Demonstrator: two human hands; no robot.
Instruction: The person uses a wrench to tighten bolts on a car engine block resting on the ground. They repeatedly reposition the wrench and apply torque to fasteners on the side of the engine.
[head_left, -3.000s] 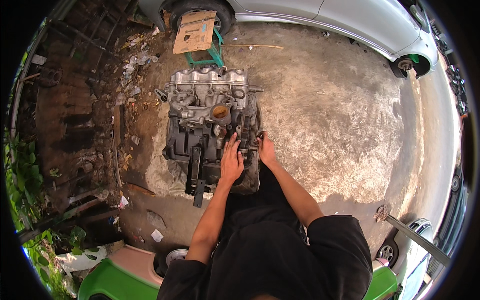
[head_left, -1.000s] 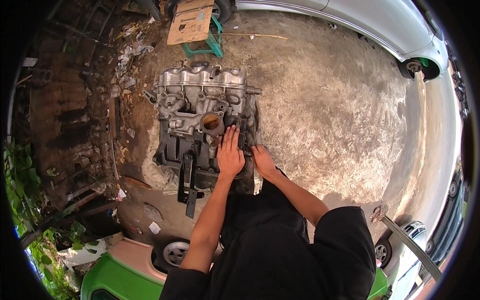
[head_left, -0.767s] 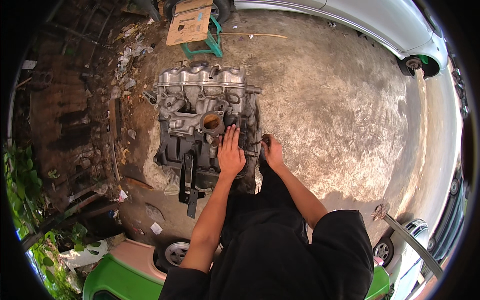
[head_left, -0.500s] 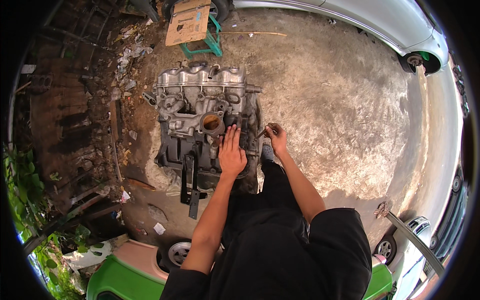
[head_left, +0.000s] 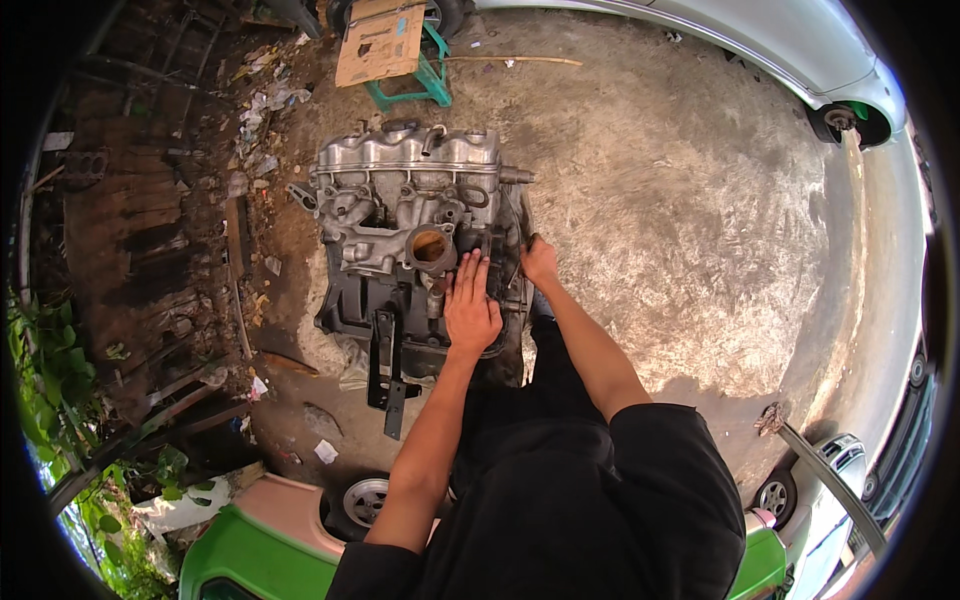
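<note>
An engine (head_left: 385, 205) with a silver ribbed top, cast manifold and darker block stands in front of me. My left hand (head_left: 473, 305) lies on its lower right, fingers extended, just below a round opening (head_left: 430, 247) that is rusty orange inside. At the engine's right side my right hand (head_left: 538, 262) has its fingers closed on a dark metal tool, mostly hidden by them. A black bracket (head_left: 385, 370) hangs from the front of the block. My dark-clad leg shows below my right hand.
Beyond the engine a green stool (head_left: 425, 92) carries cardboard (head_left: 380, 45). A silver car (head_left: 810, 55) stands at the upper right, a green vehicle (head_left: 250, 550) at the lower left. Debris and boards (head_left: 150, 210) line the left. A thin stick (head_left: 520, 60) lies on the concrete.
My right hand rose and moved outward from the engine's side with the tool, and is now a little higher, back against the engine. My left hand has stayed on the block.
</note>
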